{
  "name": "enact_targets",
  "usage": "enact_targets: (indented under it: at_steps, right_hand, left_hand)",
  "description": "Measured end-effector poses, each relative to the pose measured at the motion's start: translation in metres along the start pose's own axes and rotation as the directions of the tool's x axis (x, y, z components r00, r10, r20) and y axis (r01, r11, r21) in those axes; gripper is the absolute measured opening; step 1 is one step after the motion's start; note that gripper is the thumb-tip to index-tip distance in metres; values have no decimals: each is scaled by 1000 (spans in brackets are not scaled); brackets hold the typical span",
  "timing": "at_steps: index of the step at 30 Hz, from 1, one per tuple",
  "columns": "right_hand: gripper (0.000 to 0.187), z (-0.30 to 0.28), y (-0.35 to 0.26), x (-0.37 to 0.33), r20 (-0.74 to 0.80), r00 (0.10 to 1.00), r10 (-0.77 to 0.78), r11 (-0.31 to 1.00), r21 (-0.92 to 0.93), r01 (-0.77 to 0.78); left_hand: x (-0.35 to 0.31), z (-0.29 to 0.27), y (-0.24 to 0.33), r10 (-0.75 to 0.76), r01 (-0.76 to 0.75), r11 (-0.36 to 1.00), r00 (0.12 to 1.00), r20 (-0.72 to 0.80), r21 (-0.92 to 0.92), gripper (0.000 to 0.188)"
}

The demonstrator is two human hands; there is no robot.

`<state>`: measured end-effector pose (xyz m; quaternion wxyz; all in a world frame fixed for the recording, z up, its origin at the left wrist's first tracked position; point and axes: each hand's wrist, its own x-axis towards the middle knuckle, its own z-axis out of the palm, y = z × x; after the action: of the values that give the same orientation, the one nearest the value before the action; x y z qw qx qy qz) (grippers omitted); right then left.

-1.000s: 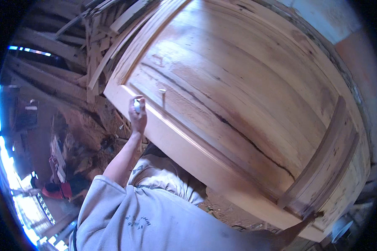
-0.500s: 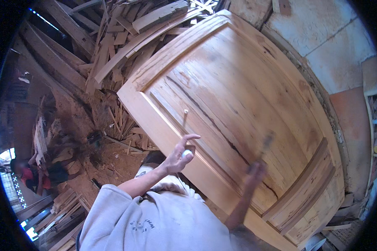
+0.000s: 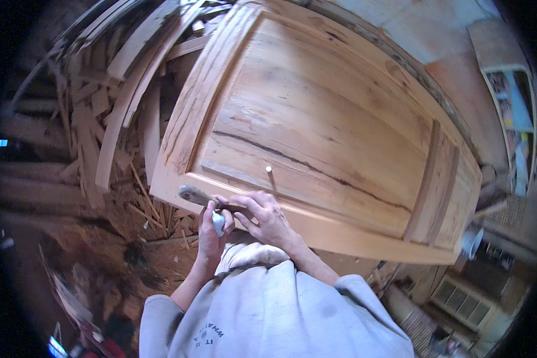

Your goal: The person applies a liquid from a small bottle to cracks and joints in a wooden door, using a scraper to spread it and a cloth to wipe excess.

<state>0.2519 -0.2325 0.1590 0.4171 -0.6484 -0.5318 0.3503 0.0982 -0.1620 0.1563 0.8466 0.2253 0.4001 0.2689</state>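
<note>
My left hand (image 3: 207,244) is closed around a small white bottle-like object (image 3: 219,224), its thumb up against a wooden-handled tool (image 3: 192,194). The tool's rounded handle end points up and left, over the near left edge of the wooden door panel (image 3: 316,131). Close beside it, my right hand (image 3: 267,219) has its fingers bent around the tool's narrow end, most of which the fingers hide. I cannot tell what kind of tool it is. A slim peg (image 3: 269,170) with a pale round top stands on the panel just beyond my hands. A long dark crack runs across the wood.
Offcuts and boards (image 3: 131,89) are heaped at the left, beyond the door's end. Sawdust and scraps cover the floor at lower left. A white-framed shelf (image 3: 510,125) stands at far right, and a white cup-like container (image 3: 471,240) sits by the door's right end.
My right hand has come left across the panel with the tool and now meets my left hand. The view has turned, so the door lies more level.
</note>
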Motion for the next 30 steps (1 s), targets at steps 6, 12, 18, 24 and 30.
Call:
enact_targets:
  at_steps: [6, 12, 18, 24, 30]
  right_hand:
    - [44, -4, -17, 1, -164, 986, -39, 991, -131, 17]
    - [47, -14, 3, 14, -251, 956, 152, 967, 239, -90]
    - [50, -43, 29, 14, -184, 969, 168, 932, 349, -95]
    - [54, -64, 56, 1, -240, 955, 173, 908, 414, -61]
    - [45, -95, 90, -36, -274, 930, 243, 812, 583, -40]
  left_hand:
    - [41, 31, 8, 111, -95, 988, 985, -135, 126, 22]
    - [67, 50, -8, 276, -318, 882, 947, 165, 349, 19]
    - [78, 72, -27, 212, -248, 929, 965, 157, 275, 27]
    - [76, 92, -53, 310, -271, 777, 950, 31, 568, 27]
    - [66, 140, -98, 351, -194, 684, 933, -84, 703, 25]
